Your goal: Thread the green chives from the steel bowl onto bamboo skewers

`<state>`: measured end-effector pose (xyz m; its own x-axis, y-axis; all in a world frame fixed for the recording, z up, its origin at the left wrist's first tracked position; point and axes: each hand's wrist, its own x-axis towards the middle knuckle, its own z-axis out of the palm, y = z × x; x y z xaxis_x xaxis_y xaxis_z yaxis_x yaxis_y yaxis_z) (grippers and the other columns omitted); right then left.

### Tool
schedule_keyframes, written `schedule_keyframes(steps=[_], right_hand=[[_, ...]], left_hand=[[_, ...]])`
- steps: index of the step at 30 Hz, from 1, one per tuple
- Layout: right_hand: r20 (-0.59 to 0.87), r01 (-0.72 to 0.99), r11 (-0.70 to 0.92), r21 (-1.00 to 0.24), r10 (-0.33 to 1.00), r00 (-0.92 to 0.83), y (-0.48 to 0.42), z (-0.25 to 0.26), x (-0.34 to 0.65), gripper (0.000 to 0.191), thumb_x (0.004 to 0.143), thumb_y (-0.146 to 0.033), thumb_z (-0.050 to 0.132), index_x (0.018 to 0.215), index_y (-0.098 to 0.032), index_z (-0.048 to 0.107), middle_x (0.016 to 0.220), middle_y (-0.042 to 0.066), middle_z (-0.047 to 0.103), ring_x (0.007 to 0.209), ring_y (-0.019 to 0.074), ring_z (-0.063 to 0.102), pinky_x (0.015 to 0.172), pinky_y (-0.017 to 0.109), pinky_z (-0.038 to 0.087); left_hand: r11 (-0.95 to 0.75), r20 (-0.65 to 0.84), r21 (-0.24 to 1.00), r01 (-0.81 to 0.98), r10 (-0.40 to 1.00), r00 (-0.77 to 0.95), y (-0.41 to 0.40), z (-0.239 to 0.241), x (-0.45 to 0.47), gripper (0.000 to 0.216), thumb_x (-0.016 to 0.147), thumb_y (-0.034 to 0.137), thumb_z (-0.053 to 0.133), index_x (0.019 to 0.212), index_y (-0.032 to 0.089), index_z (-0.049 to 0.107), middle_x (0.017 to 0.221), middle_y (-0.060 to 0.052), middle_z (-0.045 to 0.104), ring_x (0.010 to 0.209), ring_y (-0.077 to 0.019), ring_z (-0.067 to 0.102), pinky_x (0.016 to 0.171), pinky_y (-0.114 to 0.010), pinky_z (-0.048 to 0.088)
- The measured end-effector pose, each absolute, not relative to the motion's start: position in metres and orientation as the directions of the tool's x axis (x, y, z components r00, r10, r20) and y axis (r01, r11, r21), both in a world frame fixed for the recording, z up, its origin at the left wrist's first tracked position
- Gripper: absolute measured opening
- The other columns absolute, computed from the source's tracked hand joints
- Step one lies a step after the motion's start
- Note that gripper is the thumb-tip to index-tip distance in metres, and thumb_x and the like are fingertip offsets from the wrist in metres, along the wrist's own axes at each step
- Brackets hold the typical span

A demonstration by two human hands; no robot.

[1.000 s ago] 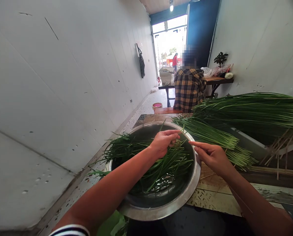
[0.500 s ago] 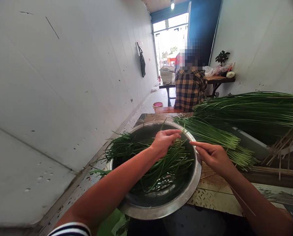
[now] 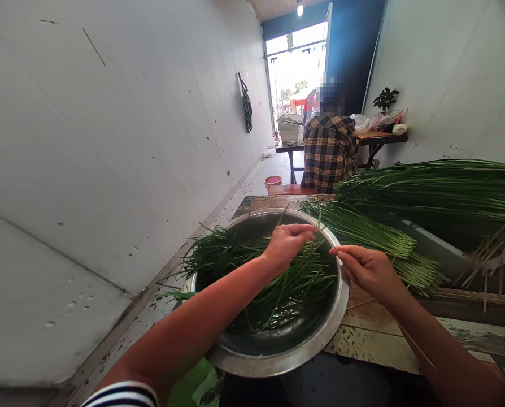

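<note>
Above the far right rim of a metal basin [image 3: 273,367], my left hand [image 3: 287,244] pinches a green chive [image 3: 319,221]. My right hand [image 3: 368,272] is closed on a thin bamboo skewer [image 3: 417,349], whose long end sticks out below the palm toward me. The skewer's front part reaches from my right fingertips to the left ones, where the chive sits; whether it pierces the chive I cannot tell. Below my left hand, loose wet chives [image 3: 295,285] lie in the basin, some hanging over its left rim.
Bundled chives [image 3: 371,232] lie right of the basin, with a bigger pile [image 3: 439,186] behind over a grey tub [image 3: 434,240]. Loose skewers [image 3: 492,254] rest at the right. A person in a plaid shirt [image 3: 329,152] sits ahead; the white wall [image 3: 108,169] runs along the left.
The view has shifted very slightly. Both hands keep their grips, with the fingertips hardly moved over the basin's rim.
</note>
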<state>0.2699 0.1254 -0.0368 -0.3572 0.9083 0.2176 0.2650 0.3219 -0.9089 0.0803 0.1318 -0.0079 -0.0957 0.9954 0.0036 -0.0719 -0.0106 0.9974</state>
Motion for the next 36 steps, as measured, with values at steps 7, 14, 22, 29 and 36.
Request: schedule_keyframes(steps=[7,14,22,29,36], right_hand=[[0.213,0.230,0.306,-0.924,0.910,-0.357,0.127,-0.037,0.269,0.035,0.088,-0.046,0.052,0.082,-0.015,0.065,0.045,-0.004,0.049,0.042,0.0084,0.043,0.044,0.022,0.034],[0.167,0.245,0.261,-0.934,0.924,-0.345,0.127,-0.035,0.270,0.041,0.085,-0.044,0.055,0.104,-0.010,0.068,0.046,-0.003,0.050,0.040,0.0072,0.039,0.038,0.020,0.029],[0.244,0.261,0.342,-0.903,0.907,-0.344,0.128,-0.040,0.270,0.038,0.087,-0.045,0.054,0.103,-0.014,0.070,0.047,-0.003,0.052,0.045,0.0089,0.046,0.044,0.021,0.037],[0.264,0.225,0.342,-0.912,0.912,-0.314,0.125,-0.040,0.271,0.035,0.086,-0.041,0.056,0.106,-0.017,0.071,0.049,-0.003,0.055,0.043,0.0090,0.046,0.043,0.022,0.036],[0.303,0.115,0.352,-0.929,0.901,-0.310,0.124,-0.040,0.269,0.029,0.084,-0.038,0.060,0.100,-0.018,0.073,0.054,-0.002,0.057,0.045,0.0086,0.047,0.044,0.023,0.038]], left_hand=[[-0.143,0.120,0.979,0.144,0.980,0.160,0.119,-0.011,0.095,0.014,0.071,0.016,0.065,0.080,0.018,0.076,0.080,-0.005,0.072,0.075,-0.0145,0.062,0.075,-0.025,0.047],[-0.035,0.044,0.988,0.151,0.998,-0.055,0.125,-0.001,0.084,0.019,0.071,0.014,0.063,0.086,0.015,0.076,0.069,-0.003,0.068,0.055,-0.0088,0.049,0.055,-0.022,0.039],[-0.070,0.044,0.988,0.140,0.982,0.185,0.118,-0.006,0.088,0.016,0.071,0.018,0.067,0.084,0.017,0.076,0.070,-0.003,0.069,0.059,-0.0087,0.053,0.059,-0.021,0.042],[-0.103,0.112,0.993,-0.058,0.976,0.188,0.118,-0.013,0.091,0.022,0.068,0.027,0.074,0.086,0.015,0.075,0.089,-0.007,0.072,0.082,-0.0149,0.064,0.083,-0.027,0.048],[-0.196,0.181,0.977,0.084,0.970,0.160,0.113,-0.007,0.092,0.017,0.066,0.025,0.075,0.080,0.016,0.076,0.082,-0.006,0.072,0.077,-0.0149,0.063,0.076,-0.026,0.049]])
